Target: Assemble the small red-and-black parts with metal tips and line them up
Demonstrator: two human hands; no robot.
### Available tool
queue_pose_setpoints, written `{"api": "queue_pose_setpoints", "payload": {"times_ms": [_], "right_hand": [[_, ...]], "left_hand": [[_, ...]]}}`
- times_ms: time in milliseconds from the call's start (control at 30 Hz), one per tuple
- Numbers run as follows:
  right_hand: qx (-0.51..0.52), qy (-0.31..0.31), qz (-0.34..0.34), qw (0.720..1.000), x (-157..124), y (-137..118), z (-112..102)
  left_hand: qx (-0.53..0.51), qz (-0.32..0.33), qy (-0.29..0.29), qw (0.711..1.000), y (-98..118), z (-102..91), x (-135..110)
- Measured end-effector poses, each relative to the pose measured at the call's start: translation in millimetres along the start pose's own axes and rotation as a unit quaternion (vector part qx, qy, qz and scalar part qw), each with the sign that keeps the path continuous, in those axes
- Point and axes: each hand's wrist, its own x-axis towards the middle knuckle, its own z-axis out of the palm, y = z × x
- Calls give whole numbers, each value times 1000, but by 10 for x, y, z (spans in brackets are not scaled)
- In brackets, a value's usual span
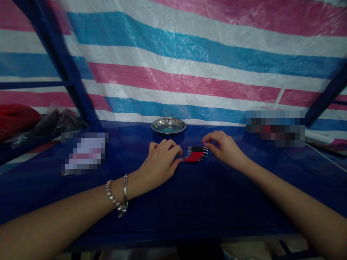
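Observation:
A neat row of small, slim pen-like pieces lies on the blue tabletop [206, 202]. The far ones are black [199, 148] and the near ones red [193, 159], with pale left ends and silvery curved clips at the right. My left hand [162, 162], palm down with bent, parted fingers, has its thumb tip at the left end of the nearest red piece. Off the row's right end hovers my right hand [223, 146], its thumb and forefinger curved and apart, with nothing visible between them. A beaded bracelet and a bangle circle my left wrist.
Behind the row stands a shallow metal dish [168, 126]. A blurred pale packet [86, 151] lies at the left, and blurred items [275, 128] sit at the back right near a white cable. Striped sheeting [189, 79] hangs behind, between blue frame posts.

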Motion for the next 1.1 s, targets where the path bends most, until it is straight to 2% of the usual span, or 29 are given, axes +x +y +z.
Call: {"api": "queue_pose_setpoints", "payload": {"times_ms": [267, 533, 967, 1100], "right_hand": [[19, -21, -20, 999, -31, -118, -13], [34, -34, -31, 998, -36, -154, -14], [65, -96, -52, 992, -53, -223, -52], [84, -93, -68, 990, -44, -209, -43]], "left_hand": [[-1, 0, -33, 999, -47, 57, -12], [-9, 6, -34, 999, -41, 62, -9], [-2, -26, 36, 999, 23, -22, 15], [-5, -31, 33, 999, 40, -39, 24]]}}
